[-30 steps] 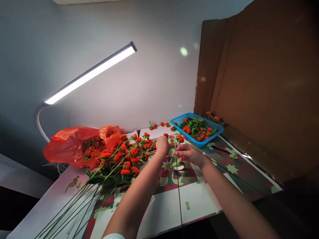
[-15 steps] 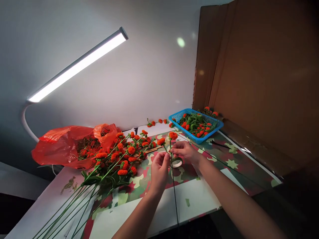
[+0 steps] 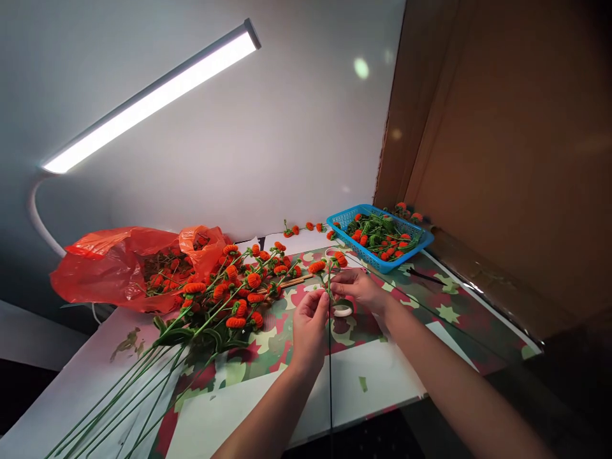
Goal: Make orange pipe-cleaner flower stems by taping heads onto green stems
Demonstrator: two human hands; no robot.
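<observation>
Upright between my hands stands a long thin flower stem (image 3: 329,370) with two fuzzy orange flower heads (image 3: 328,263) and green wrapping at its top. My left hand (image 3: 310,319) pinches this stem below the flowers with thumb and forefinger. Close by on the right, my right hand (image 3: 357,288) is closed in a pinch at the stem's green upper part; whatever else lies between its fingertips is hidden. Just beneath the right fingers is a roll of tape (image 3: 343,311); I cannot tell if it hangs or rests on the mat.
Several finished orange flower stems (image 3: 239,287) lie left, beside a red plastic bag (image 3: 115,245) of flowers. A blue basket (image 3: 377,262) of flower pieces stands behind right. A patterned mat (image 3: 268,357), lit lamp (image 3: 157,99) and cardboard wall (image 3: 502,127) surround the work.
The camera view has shifted slightly. The two flower heads have turned and tilted a little to the right, and the stem's lower end has swung left to hang straighter. Both hands keep their pinch.
</observation>
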